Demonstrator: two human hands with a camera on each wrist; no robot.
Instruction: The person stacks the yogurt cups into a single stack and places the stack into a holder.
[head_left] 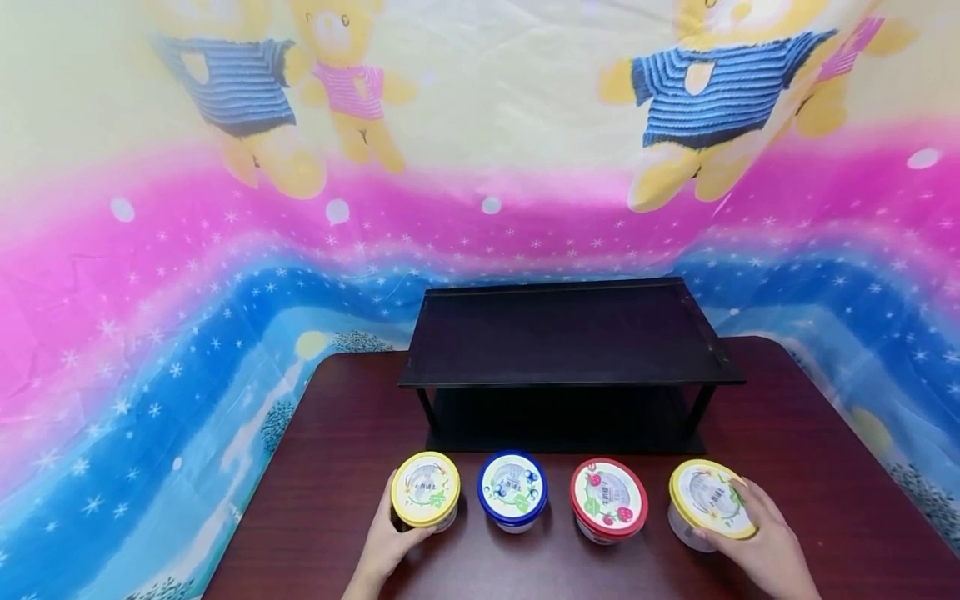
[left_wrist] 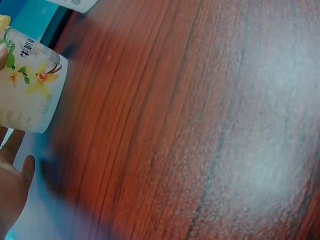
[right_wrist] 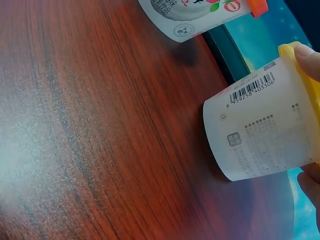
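Four lidded tubs stand in a row along the near part of the table in the head view. My left hand (head_left: pixel 384 537) holds the leftmost yellow-lidded tub (head_left: pixel 425 490) around its lid, thumb on the near side. In the left wrist view that tub (left_wrist: pixel 35 75) shows yellow flowers on its white wall. At the right end, my right hand (head_left: pixel 761 542) grips another yellow-lidded tub (head_left: pixel 708 497) by the lid, thumb and fingers on opposite sides. Its barcode side (right_wrist: pixel 260 120) faces the right wrist camera. Between the hands are a blue-lidded tub (head_left: pixel 513 487) and a red-lidded tub (head_left: pixel 609 498).
Behind the tubs stands a black two-level shelf (head_left: pixel 562 333), its lower level open toward me. The dark red wooden table (head_left: pixel 322 467) has rounded far corners. A cloth backdrop (head_left: pixel 487 208) with printed bears hangs around the table's back and sides.
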